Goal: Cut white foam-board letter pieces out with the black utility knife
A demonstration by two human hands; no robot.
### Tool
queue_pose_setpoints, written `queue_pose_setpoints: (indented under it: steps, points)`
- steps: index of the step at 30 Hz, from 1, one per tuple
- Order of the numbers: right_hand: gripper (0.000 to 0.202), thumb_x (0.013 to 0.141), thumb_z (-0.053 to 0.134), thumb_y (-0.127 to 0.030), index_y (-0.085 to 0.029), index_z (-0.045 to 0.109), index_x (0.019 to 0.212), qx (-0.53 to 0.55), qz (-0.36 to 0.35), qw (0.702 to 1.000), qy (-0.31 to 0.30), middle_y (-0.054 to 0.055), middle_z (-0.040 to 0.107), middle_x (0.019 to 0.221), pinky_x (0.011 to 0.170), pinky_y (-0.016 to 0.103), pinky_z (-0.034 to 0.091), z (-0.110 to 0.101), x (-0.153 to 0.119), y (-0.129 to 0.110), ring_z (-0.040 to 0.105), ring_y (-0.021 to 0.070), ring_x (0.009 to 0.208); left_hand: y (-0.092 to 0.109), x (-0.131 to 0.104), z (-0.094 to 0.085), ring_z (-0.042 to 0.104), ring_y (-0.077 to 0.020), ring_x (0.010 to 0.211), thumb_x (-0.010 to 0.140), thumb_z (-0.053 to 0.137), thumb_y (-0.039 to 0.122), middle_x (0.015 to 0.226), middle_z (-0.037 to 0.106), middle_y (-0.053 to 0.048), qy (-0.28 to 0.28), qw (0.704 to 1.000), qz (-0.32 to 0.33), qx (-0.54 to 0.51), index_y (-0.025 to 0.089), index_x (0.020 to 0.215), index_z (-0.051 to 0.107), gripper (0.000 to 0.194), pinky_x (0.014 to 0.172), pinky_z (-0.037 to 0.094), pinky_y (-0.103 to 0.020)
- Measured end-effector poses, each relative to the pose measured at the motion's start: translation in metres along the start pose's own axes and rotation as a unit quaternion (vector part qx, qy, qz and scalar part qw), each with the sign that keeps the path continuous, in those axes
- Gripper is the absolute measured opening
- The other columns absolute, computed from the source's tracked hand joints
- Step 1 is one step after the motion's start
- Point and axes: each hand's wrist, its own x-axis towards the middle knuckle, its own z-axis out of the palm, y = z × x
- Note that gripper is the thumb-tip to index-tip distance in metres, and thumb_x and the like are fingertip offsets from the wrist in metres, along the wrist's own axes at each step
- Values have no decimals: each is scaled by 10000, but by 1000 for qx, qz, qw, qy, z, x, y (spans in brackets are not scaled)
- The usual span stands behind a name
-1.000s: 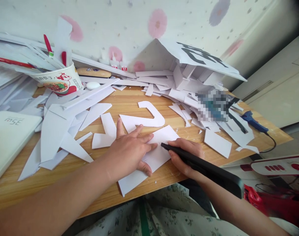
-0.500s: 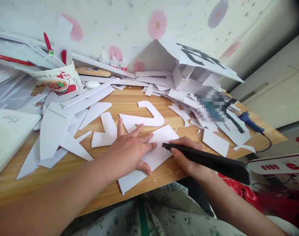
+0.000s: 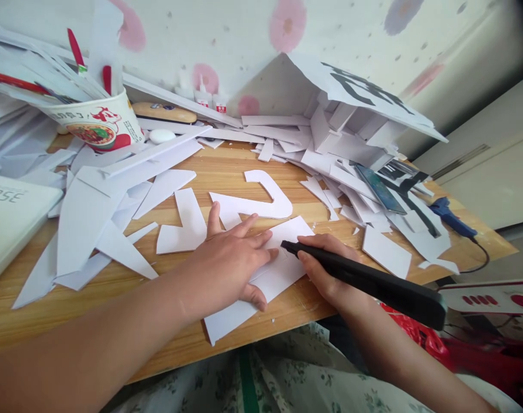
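Observation:
A white foam board piece (image 3: 239, 318) lies near the table's front edge, with faint lines on its surface. My left hand (image 3: 239, 261) rests flat on it, fingers spread. My right hand (image 3: 326, 261) grips a long black cutter (image 3: 373, 284), wide at its back end. The cutter's narrow tip touches or hovers just over the board, close to my left fingertips; its blade cannot be made out. Just beyond my left hand lie a hook-shaped white cutout (image 3: 261, 198) and an L-shaped white piece (image 3: 188, 223).
White scraps (image 3: 89, 218) pile up at left beside a paper tub (image 3: 106, 123) of tools and a white box (image 3: 16, 221). More offcuts (image 3: 330, 166), a phone (image 3: 379, 189) and a blue glue gun (image 3: 453, 218) with a cord lie at right. Small bottles (image 3: 203, 94) stand by the wall.
The view has shifted slightly. My left hand stays on the board, and the cutter's tip has moved very little, if at all. The phone at right was blurred out before and now shows.

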Motion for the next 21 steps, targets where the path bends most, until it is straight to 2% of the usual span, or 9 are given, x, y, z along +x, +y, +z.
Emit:
queue_pose_setpoints:
  steps: [4,7,10,14,16,21]
  points:
    - [120,807,623,-198,-241,657,914,6,-10,1000,3,5,709,723,510,259,498,1,0,1,648,154,567,-1,0,1,244,-387,1429,605,669,774,1430,514,-54,1,1000,3,-7,379,1241,618,750,1105,-115,-663]
    - [118,806,618,-184,-240,650,905,8,-22,1000,0,-6,691,682,485,248,467,2,2,-1,621,141,532,-1,0,1,247,-400,1423,628,658,770,1429,512,-71,0,1000,8,-8,340,1246,620,754,1056,-206,-676]
    - [111,800,615,-174,-234,640,889,5,-28,1000,-11,-16,669,655,469,240,439,3,5,-3,583,122,490,-1,1,3,227,-419,1424,621,644,787,1427,520,-51,4,1000,-3,-12,355,1237,624,752,1019,-256,-683]
    - [109,789,606,-163,-233,625,870,6,-24,999,-38,-27,637,618,453,238,410,0,6,-3,550,114,464,-3,4,6,147,-454,1435,498,623,867,1415,538,2,1,999,-34,-22,438,1185,645,810,1079,-111,-706]
    - [112,782,602,-154,-229,619,864,9,-33,998,-47,-28,632,612,446,232,401,-3,5,-3,551,113,467,-4,5,6,139,-458,1435,498,613,871,1406,546,18,1,999,-42,-25,461,1177,645,794,1083,-54,-722]
    - [89,779,598,-164,-222,615,843,7,-29,997,-75,-17,648,628,454,225,417,-11,3,-4,583,120,499,-3,4,6,164,-459,1429,486,578,899,1402,550,15,14,998,-50,-26,448,1159,656,815,1078,-57,-723]
